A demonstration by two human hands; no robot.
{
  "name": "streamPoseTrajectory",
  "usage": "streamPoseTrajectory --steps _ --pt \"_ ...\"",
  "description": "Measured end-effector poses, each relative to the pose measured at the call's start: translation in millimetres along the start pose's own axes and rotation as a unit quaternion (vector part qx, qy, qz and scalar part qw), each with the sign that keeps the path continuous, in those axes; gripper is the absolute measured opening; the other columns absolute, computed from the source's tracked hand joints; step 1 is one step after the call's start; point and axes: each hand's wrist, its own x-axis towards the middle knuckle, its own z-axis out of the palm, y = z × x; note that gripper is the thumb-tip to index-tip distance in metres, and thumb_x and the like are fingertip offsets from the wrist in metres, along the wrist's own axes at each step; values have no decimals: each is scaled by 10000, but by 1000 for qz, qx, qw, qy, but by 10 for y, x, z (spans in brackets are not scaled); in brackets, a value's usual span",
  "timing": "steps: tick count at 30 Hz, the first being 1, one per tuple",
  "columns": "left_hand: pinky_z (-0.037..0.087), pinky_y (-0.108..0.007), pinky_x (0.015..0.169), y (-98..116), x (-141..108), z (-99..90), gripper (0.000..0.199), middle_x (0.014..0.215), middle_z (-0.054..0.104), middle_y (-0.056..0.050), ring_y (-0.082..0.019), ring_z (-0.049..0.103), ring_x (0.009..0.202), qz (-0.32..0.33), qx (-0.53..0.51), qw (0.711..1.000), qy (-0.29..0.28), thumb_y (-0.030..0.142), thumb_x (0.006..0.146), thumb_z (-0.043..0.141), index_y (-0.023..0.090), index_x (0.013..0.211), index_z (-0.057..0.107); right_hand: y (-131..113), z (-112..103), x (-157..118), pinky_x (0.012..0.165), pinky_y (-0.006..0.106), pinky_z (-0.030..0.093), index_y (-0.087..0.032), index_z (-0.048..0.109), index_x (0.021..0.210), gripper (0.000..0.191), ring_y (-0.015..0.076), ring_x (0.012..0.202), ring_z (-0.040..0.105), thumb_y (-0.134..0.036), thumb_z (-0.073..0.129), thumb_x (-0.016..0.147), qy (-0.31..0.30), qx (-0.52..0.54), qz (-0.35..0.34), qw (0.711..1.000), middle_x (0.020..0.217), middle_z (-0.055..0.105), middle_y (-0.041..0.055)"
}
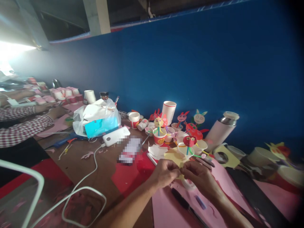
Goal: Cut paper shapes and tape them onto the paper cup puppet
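Observation:
My left hand [165, 173] and my right hand [198, 176] meet at the fingertips over the pink paper [163, 209]. Both pinch something too small to make out. Yellow paper [173, 155] shows just behind the fingers; whether they touch it, I cannot tell. Partly hidden under my right hand is a white ring-shaped thing [189, 185]. A black pen [181, 199] and a small bluish piece [200, 202] lie nearer me. Beyond my hands stands a paper cup [185, 152] with a red paper face [189, 141] on a blue stem.
More decorated cups [159, 136] and a tall cup stack [168, 112] line the blue wall [201, 57]. A flask [220, 129] leans at right. Left are a blurred phone [130, 150], a white power bank [116, 136] with cable, a plastic bag [78, 123] and another person's checkered sleeves [26, 128].

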Motion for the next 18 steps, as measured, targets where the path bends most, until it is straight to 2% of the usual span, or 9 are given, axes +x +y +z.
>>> streamPoseTrajectory --steps 7,12,15,18 --pt "359 -190 355 0 7 -8 91 520 503 32 -69 434 365 -3 10 1000 -3 187 642 513 140 641 591 14 2 3 477 224 333 -186 549 608 265 108 515 405 -395 566 771 22 -21 -22 999 557 445 -42" --pt "397 -195 416 60 19 5 156 566 522 24 -81 473 446 -16 -12 1000 20 223 635 566 139 753 625 26 -9 16 479 226 342 -185 562 613 248 113 524 429 -371 563 777 19 -38 -32 999 560 482 -34" --pt "385 -186 465 111 26 15 148 574 531 19 -78 473 493 10 -15 1000 14 174 636 541 134 740 638 8 -24 17 488 226 341 -185 548 589 270 114 531 446 -358 544 795 21 -50 -42 998 554 487 -35" --pt "327 -183 456 168 22 23 124 532 500 27 -75 436 483 59 40 997 4 165 674 515 140 675 636 -13 -37 12 490 220 339 -184 553 597 264 113 532 461 -339 527 809 32 -55 -41 997 550 491 -39"
